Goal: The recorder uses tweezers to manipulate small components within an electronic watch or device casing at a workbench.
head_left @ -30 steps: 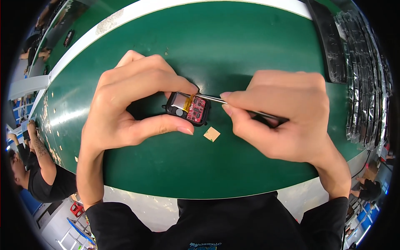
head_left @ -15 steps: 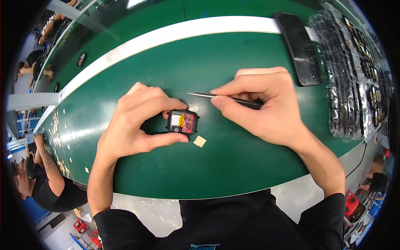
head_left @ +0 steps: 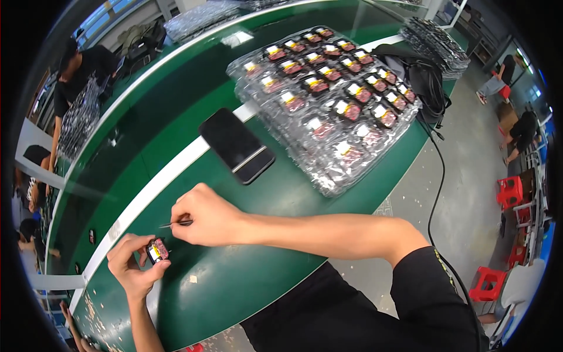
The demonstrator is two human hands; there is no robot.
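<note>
Green-topped, the long workbench (head_left: 275, 193) runs through a busy workshop, with a white stripe (head_left: 170, 179) along its length and a grey concrete floor beside it. Near the bench's lower left end, a small dark square module (head_left: 157, 250) with a red and yellow face is pinched between the thumb and fingertips of the left hand (head_left: 130, 270), held just above the green surface. Just beside it, the right hand (head_left: 205, 222) has its fingers pressed together around thin metal tweezers (head_left: 174, 223), whose tip points left, close above the module; whether the tip touches it cannot be told. A tiny tan square scrap (head_left: 193, 279) lies on the bench just below and to the right of the module. The right forearm stretches across the bench's near edge from a black short sleeve (head_left: 437, 293). Farther along the bench, a black phone (head_left: 236, 145) lies face up across the white stripe. Beyond it, toward the far right end, clear plastic trays (head_left: 328, 97) are stacked, their pockets filled with rows of similar small modules. A black bag with a cable (head_left: 423, 79) sits at the bench's right edge. Red stools (head_left: 509, 192) stand on the floor to the right, and other people work at the far left.
</note>
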